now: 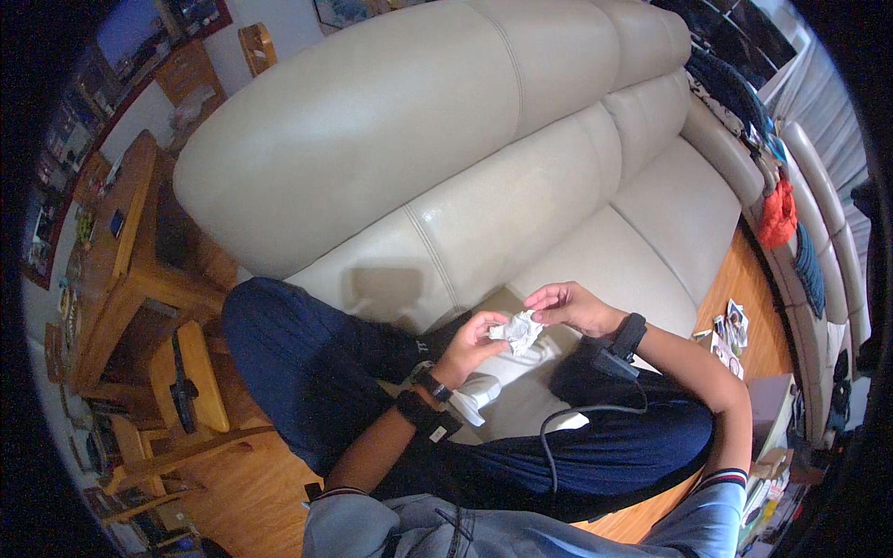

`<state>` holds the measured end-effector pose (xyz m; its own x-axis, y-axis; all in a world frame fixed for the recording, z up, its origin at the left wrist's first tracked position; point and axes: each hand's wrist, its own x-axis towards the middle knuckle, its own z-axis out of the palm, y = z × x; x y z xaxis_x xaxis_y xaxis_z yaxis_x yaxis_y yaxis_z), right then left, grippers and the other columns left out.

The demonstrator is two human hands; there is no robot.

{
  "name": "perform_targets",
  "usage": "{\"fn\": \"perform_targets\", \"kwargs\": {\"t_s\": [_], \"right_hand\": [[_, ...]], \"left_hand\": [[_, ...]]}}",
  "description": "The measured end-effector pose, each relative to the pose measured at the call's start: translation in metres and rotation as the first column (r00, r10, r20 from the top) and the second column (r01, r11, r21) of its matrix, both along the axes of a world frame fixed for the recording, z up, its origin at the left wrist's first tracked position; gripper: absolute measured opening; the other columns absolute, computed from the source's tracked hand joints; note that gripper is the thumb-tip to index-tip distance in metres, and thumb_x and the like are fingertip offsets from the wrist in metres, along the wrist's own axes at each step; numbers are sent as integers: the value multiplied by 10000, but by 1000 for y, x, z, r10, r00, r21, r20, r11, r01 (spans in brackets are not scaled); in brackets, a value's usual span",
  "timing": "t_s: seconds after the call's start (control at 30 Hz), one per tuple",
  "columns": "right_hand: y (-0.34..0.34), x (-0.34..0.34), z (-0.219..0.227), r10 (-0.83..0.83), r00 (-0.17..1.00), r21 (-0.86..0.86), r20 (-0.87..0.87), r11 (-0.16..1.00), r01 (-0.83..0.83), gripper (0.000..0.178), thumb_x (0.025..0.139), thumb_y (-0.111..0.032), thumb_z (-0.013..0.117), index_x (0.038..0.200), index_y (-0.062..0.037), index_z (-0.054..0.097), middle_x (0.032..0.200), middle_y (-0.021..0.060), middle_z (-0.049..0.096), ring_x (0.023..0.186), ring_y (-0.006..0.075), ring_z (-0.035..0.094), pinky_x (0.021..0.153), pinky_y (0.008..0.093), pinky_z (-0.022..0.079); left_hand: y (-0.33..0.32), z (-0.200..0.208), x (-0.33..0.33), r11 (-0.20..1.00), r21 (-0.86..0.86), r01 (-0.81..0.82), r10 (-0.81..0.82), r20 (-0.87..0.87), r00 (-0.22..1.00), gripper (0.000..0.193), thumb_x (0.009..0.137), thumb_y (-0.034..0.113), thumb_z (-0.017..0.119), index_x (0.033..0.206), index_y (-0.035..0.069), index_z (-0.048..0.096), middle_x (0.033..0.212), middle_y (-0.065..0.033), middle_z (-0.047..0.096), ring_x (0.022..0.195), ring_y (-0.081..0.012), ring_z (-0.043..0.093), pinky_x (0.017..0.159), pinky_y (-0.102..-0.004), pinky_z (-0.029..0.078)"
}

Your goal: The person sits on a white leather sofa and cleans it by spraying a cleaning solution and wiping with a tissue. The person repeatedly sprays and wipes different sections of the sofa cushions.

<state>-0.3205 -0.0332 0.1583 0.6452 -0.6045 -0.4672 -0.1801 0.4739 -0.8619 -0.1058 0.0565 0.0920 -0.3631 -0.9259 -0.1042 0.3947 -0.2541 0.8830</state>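
Note:
Between my two hands is a crumpled piece of white paper [520,332], held up above the sofa seat in front of my crossed legs. My left hand [470,350] grips its left side between thumb and fingers. The fingertips of my right hand [574,310] are closed at its upper right edge, partly hiding what they pinch. Below, a folded white piece [477,394] lies near my left wrist, and other white material shows under the paper; its kind is unclear. Dark bands circle both wrists, and a grey cable runs from the right one.
A beige leather sofa [372,121] fills the middle, its backrest ahead of me. To the left stand a wooden table [139,214] and a wooden chair [191,377]. At right, papers [730,330] lie on the wooden floor, and a red cloth [778,214] hangs over another sofa section.

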Motion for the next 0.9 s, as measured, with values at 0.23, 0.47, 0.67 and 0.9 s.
{"fn": "perform_targets", "kwargs": {"t_s": [0.23,0.47,0.67,0.9], "right_hand": [[8,9,16,-27,994,109,105,994,15,273,816,21,610,1085,0,570,948,58,635,866,118,603,798,239,487],[10,12,18,1,993,114,115,993,-14,275,824,31,591,1096,8,558,959,58,627,878,118,600,803,235,489],[8,7,14,-48,991,149,123,988,30,280,830,29,585,1108,7,553,976,64,621,891,124,600,815,236,489],[6,4,15,-28,987,139,156,990,6,283,833,23,586,1113,9,549,996,77,615,907,130,599,817,235,491]], "left_hand": [[-5,10,-1,977,-100,188,-164,208,964,389,832,105,637,1179,-2,499,1052,-38,565,979,-118,533,867,-270,434],[-5,14,-1,974,51,222,-227,108,968,329,905,167,542,1182,-6,503,1093,-17,562,984,-86,512,880,-251,412],[-1,9,0,989,-14,145,-144,62,988,307,923,189,510,1160,-6,515,1063,-16,570,962,-88,524,862,-257,428],[-3,8,1,998,-8,57,-56,99,993,237,914,165,504,1085,4,538,988,-10,576,917,-89,533,824,-247,435]]}}
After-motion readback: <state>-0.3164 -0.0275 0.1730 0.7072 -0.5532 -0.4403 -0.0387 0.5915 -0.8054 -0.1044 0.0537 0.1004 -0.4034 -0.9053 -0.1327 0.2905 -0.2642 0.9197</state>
